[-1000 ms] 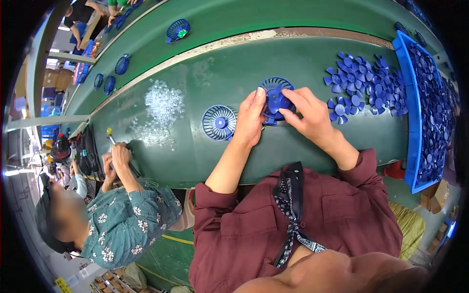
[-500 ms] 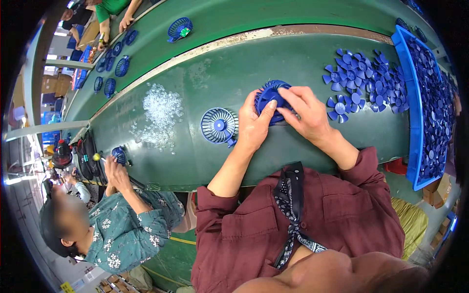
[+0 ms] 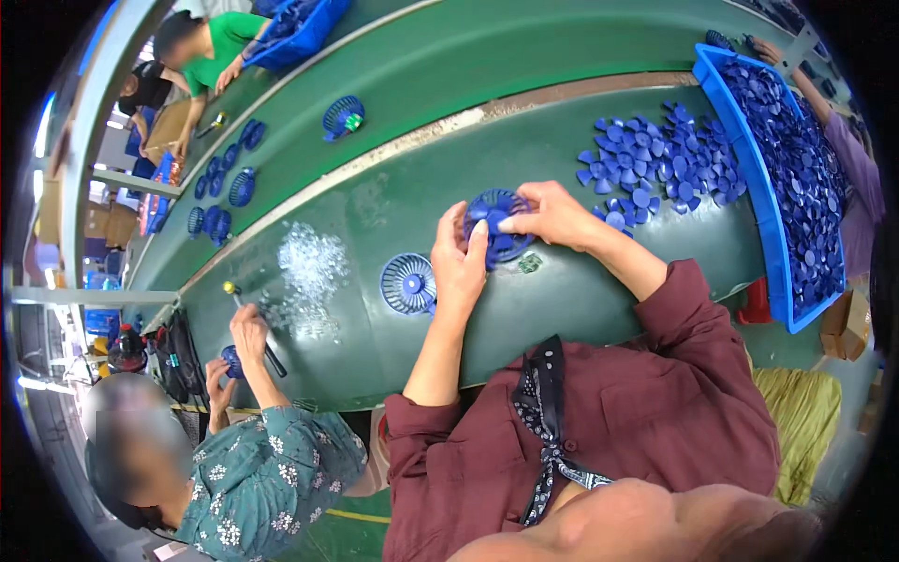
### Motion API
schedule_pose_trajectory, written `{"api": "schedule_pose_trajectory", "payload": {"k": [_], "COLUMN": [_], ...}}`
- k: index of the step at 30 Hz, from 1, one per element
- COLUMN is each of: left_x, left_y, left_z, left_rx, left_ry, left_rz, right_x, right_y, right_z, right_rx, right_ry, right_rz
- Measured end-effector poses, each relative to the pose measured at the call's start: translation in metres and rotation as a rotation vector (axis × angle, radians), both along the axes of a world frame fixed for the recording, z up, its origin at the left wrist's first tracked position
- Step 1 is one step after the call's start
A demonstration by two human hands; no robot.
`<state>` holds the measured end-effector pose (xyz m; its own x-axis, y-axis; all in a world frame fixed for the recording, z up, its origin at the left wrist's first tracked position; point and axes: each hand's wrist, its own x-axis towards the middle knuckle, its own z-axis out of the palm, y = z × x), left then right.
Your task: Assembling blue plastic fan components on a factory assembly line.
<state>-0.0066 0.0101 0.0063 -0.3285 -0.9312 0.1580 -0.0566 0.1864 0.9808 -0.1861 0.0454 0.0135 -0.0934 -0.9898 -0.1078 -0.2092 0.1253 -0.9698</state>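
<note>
Both my hands hold a round blue fan housing (image 3: 496, 199) with slatted sides, tilted up above the green work surface. My left hand (image 3: 459, 260) wraps its left and lower side, thumb on the bladed blue fan wheel (image 3: 494, 225) inside. From the right, my right hand (image 3: 554, 215) grips the rim, its thumb pressing near the wheel's middle. Under the housing hangs or lies a small green part (image 3: 530, 263); whether it is attached cannot be made out. To the left of my left hand, a second slatted blue fan cover (image 3: 409, 284) lies on the surface.
Loose blue fan wheels (image 3: 646, 155) lie to the right, beside a blue tray (image 3: 765, 225) full of more. Small clear pieces (image 3: 314, 267) are heaped at left. A co-worker's hand (image 3: 250, 332) holds a hammer-like tool. Beyond the ledge stands another fan housing (image 3: 344, 118).
The view has shifted. My right hand has moved from over the housing's front to its right rim, and the housing is tipped more upright. The co-worker's tool hand has moved away from their blue part.
</note>
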Motion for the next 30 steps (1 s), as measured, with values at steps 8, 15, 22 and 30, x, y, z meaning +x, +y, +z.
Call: {"api": "schedule_pose_trajectory", "payload": {"k": [8, 15, 22, 30], "left_x": [0.015, 0.013, 0.011, 0.009], "left_y": [-0.010, -0.008, -0.005, 0.008], "left_z": [-0.001, -0.003, -0.003, 0.025], "left_rx": [0.010, -0.035, -0.075, 0.012], "left_ry": [-0.026, -0.096, -0.163, -0.134], "left_rz": [0.032, -0.012, -0.011, -0.075], "right_x": [-0.065, -0.064, -0.061, -0.044], "right_y": [-0.007, 0.025, 0.009, 0.007], "right_z": [0.001, 0.004, 0.018, 0.013], "right_rx": [-0.374, -0.219, -0.391, -0.083], "right_ry": [0.473, 1.238, 0.668, 0.361], "right_rz": [-0.368, -0.052, -0.172, -0.035]}}
